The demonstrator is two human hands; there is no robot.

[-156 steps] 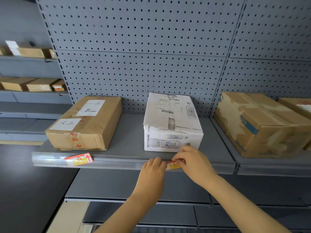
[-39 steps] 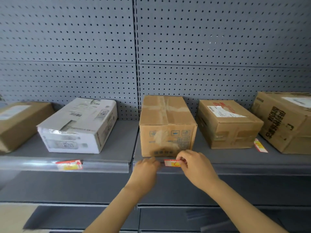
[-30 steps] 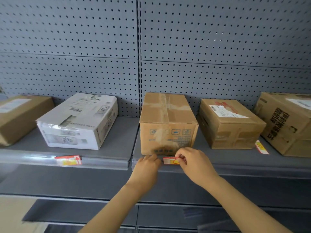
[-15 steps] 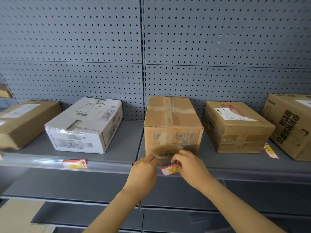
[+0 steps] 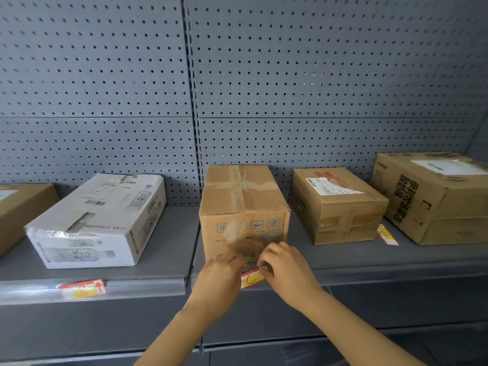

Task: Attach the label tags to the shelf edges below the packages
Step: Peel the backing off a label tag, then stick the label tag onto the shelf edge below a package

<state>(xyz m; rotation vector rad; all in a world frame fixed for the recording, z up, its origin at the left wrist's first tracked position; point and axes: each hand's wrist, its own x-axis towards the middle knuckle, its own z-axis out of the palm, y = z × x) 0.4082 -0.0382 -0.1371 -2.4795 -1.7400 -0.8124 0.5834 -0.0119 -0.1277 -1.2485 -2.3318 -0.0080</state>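
A red and yellow label tag (image 5: 251, 278) lies tilted against the shelf edge (image 5: 369, 273) just below a tall brown box (image 5: 243, 207). My left hand (image 5: 219, 281) pinches its left end and my right hand (image 5: 286, 270) pinches its right end. Another label tag (image 5: 84, 287) sits in the clear strip on the shelf edge under the white box (image 5: 100, 220). A third label tag (image 5: 386, 235) lies loose on the shelf between two brown boxes at the right.
A smaller taped brown box (image 5: 340, 204) and a large printed brown box (image 5: 433, 196) stand to the right. Part of another brown box (image 5: 21, 207) shows at the far left. Grey pegboard (image 5: 237, 88) backs the shelf, and a lower shelf runs beneath.
Over the last second the tag between my hands has tilted, its left end dropping. Five seconds ago my hands held a tag under the white box; they are now one box further right.
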